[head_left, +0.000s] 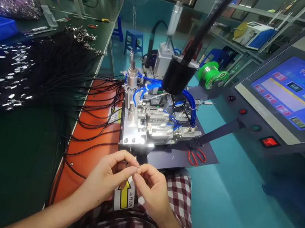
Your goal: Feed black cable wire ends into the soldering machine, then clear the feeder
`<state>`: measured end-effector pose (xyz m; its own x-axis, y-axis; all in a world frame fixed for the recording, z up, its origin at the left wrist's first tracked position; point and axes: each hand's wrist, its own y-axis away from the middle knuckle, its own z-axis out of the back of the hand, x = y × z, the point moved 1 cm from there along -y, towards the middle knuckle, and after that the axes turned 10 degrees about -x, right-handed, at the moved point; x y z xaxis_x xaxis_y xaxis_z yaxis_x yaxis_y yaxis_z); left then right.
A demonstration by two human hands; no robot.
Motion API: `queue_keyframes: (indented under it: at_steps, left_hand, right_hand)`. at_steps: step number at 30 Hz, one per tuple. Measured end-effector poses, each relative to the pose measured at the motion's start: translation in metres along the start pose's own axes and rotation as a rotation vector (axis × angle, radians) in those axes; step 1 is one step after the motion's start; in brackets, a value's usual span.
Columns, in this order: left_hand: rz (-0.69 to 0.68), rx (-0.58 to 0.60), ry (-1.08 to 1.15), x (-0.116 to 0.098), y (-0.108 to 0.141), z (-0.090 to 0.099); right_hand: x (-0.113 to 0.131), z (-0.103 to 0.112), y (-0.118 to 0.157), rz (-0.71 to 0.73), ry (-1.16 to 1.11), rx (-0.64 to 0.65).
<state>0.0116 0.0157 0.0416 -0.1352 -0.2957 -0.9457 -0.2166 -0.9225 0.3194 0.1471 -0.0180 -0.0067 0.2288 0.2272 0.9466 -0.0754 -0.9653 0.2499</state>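
My left hand [111, 173] and my right hand [152, 189] meet fingertip to fingertip in front of the machine's near edge. Both are pinched closed; whatever lies between the fingertips is too small and covered to make out. One black cable [75, 171] runs from the left and disappears behind my left hand. Beneath the hands shows a white label with a yellow arrow [124, 196]. Just beyond stands a metal machine [150, 125] with clamps and blue air tubes, and several black cables [96, 120] lead into its left side over an orange surface [86, 146].
A large bundle of black cables [33, 60] covers the dark green table [9, 157] at left. Red-handled scissors [197, 157] lie right of the machine. A black nozzle [180, 74] hangs above it, near a green wire spool [212, 75]. A lit control screen [298, 90] stands at right.
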Motion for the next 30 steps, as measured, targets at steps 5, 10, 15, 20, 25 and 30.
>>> queue_keyframes:
  at_steps: [5, 10, 15, 20, 25, 30]
  left_hand:
    - [0.168, -0.038, 0.182, 0.012, 0.002, -0.001]
    - [0.123, 0.010, 0.137, 0.012, 0.000, 0.002]
    - [-0.021, 0.007, -0.072, 0.004, 0.000, 0.003]
    - [0.040, -0.005, 0.041, -0.001, 0.002, 0.005]
    - [0.053, 0.007, 0.140, -0.003, 0.003, 0.006]
    - [0.049, 0.057, 0.240, -0.002, 0.002, 0.006]
  right_hand:
    - [0.000, -0.001, 0.003, 0.025, 0.066, 0.015]
    - [0.000, -0.002, 0.003, 0.017, 0.043, -0.016]
    - [0.001, 0.001, 0.002, 0.051, 0.061, -0.059]
    - [0.003, 0.008, -0.005, -0.001, -0.088, 0.004]
    - [0.007, 0.007, -0.012, -0.014, -0.233, 0.031]
    - [0.007, 0.002, -0.013, -0.038, -0.301, 0.065]
